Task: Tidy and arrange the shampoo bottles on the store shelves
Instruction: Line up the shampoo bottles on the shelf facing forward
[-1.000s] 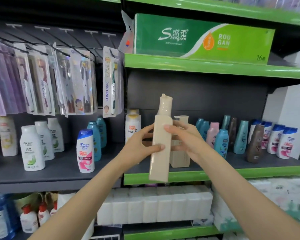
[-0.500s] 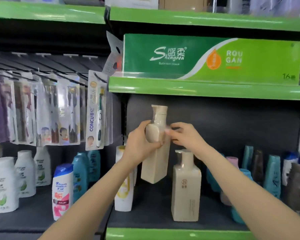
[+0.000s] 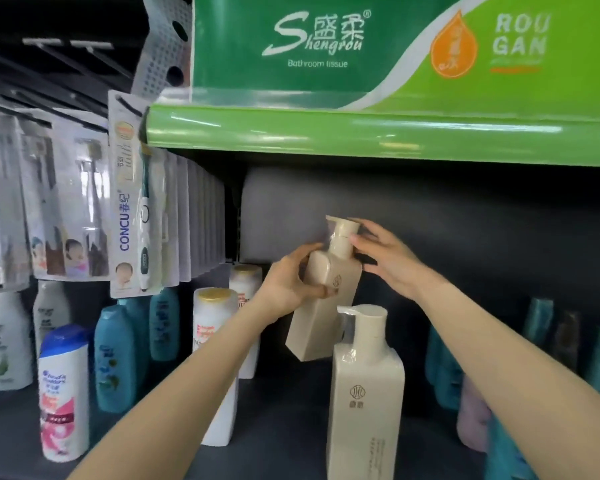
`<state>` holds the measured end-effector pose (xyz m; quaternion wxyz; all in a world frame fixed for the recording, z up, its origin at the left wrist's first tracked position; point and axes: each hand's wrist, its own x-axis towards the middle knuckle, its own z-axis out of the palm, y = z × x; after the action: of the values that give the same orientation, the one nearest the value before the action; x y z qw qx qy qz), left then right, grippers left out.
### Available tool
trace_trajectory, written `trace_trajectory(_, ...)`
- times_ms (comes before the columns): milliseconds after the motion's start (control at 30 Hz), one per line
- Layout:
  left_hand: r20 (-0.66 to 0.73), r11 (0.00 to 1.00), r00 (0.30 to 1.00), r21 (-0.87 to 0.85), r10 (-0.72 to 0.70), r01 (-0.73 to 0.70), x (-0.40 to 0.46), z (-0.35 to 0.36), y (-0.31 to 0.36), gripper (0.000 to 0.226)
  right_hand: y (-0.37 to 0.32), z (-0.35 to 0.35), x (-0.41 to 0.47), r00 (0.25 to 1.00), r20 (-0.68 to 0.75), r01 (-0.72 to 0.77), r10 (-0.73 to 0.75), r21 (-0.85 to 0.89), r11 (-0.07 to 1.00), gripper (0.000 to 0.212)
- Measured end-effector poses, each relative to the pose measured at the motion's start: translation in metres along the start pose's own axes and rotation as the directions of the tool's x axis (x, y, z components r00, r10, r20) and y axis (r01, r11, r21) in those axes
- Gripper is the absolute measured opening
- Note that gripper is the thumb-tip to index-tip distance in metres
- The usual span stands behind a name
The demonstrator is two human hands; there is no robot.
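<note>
- Held aloft in front of the dark back panel [image 3: 465, 216], above the shelf floor [image 3: 284, 427] and not touching it: a beige pump bottle [image 3: 321, 306], squared in body, glossy as if shrink-wrapped, with a small round emblem on its face.
- Long axis close to upright but tilted, pump head leaning up and to the right, base swung down and to the left.
- Left hand [image 3: 291, 282] clamped round the shoulder of the bottle, thumb across the front face, fingers curled behind.
- Right hand [image 3: 385, 258] up at the pump head, fingertips [image 3: 355, 239] touching the collar; palm loosely spread, more steadying than gripping, though a light pinch cannot be ruled out.
- Both hands on the upper part, so the base hangs free below them; left hand nearer the body and likely carrying the weight.
- Directly in front of and below the held base: a second beige bottle [image 3: 366, 393] of the same make, standing upright on the shelf, spout pointing left.
- Probable slot: the bare patch of floor behind that standing twin, to the right of the white gold-capped bottles [image 3: 215, 341].
- Needed for that, by judgement: straighten the tilt, then lower base-first behind the twin without knocking its pump.
- Off to the far right, teal bottles [image 3: 537, 327], well apart from the hands.
</note>
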<state>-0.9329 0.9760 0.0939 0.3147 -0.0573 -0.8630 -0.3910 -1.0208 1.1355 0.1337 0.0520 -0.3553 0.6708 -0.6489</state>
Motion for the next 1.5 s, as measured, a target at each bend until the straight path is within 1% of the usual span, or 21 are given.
trace_trajectory(100,-0.011,0.999,0.999,-0.003,-0.043,0.043,0.008,0.013,-0.016,0.076,0.009,-0.002,0.010,0.999,-0.042,0.001,-0.004,-0.075,0.997,0.033)
trace_trajectory(200,-0.005,0.994,0.997,0.066,-0.082,0.082,0.017,0.019,-0.031,0.075,0.019,0.003,0.018,0.996,-0.089,-0.003,-0.010,-0.143,0.990,0.032)
trace_trajectory(300,0.016,0.984,0.992,0.129,-0.125,0.122,0.030,0.020,-0.039,0.064,0.033,0.012,0.027,0.993,-0.113,0.010,-0.035,-0.213,0.977,0.033)
trace_trajectory(400,0.032,0.982,0.988,0.118,-0.151,0.147,0.039,0.024,-0.042,0.050,0.044,0.013,0.032,0.990,-0.138,-0.004,-0.030,-0.239,0.971,0.033)
trace_trajectory(467,0.050,0.983,0.985,0.101,-0.162,0.156,0.041,0.030,-0.045,0.046,0.050,0.010,0.034,0.988,-0.152,-0.032,-0.004,-0.231,0.972,0.033)
trace_trajectory(533,0.067,0.980,0.979,0.070,-0.192,0.187,0.042,0.037,-0.049,0.043,0.055,0.005,0.035,0.989,-0.147,-0.065,0.031,-0.230,0.971,0.032)
trace_trajectory(600,0.095,0.973,0.969,0.056,-0.229,0.224,0.042,0.042,-0.054,0.040,0.062,0.002,0.036,0.989,-0.138,-0.088,0.053,-0.265,0.960,0.028)
trace_trajectory(700,0.153,0.965,0.953,0.021,-0.260,0.260,0.040,0.049,-0.060,0.038,0.073,0.000,0.035,0.988,-0.141,-0.108,0.069,-0.291,0.951,0.026)
trace_trajectory(767,0.167,0.963,0.949,0.021,-0.269,0.269,0.040,0.052,-0.062,0.038,0.078,-0.001,0.035,0.987,-0.150,-0.107,0.063,-0.308,0.945,0.028)
trace_trajectory(833,0.155,0.965,0.953,0.038,-0.261,0.259,0.041,0.054,-0.064,0.038,0.077,-0.002,0.036,0.986,-0.153,-0.120,0.072,-0.331,0.936,0.034)
trace_trajectory(933,0.143,0.964,0.953,0.054,-0.267,0.262,0.040,0.054,-0.066,0.038,0.070,-0.003,0.038,0.986,-0.117,-0.157,0.119,-0.402,0.902,0.034)
trace_trajectory(1000,0.143,0.958,0.947,0.025,-0.287,0.286,0.039,0.054,-0.069,0.035,0.067,-0.003,0.037,0.987,-0.092,-0.159,0.132,-0.413,0.897,0.034)
trace_trajectory(1233,0.109,0.947,0.942,-0.012,-0.318,0.321,0.036,0.058,-0.065,0.033,0.069,-0.002,0.033,0.993,-0.081,-0.114,0.088,-0.418,0.901,0.036)
trace_trajectory(1400,0.094,0.943,0.940,-0.027,-0.327,0.331,0.034,0.058,-0.063,0.032,0.070,-0.003,0.033,0.994,-0.073,-0.107,0.084,-0.417,0.903,0.037)
trace_trajectory(1500,0.076,0.936,0.937,-0.067,-0.341,0.346,0.033,0.061,-0.064,0.034,0.070,-0.005,0.034,0.996,-0.077,-0.085,0.056,-0.457,0.886,0.039)
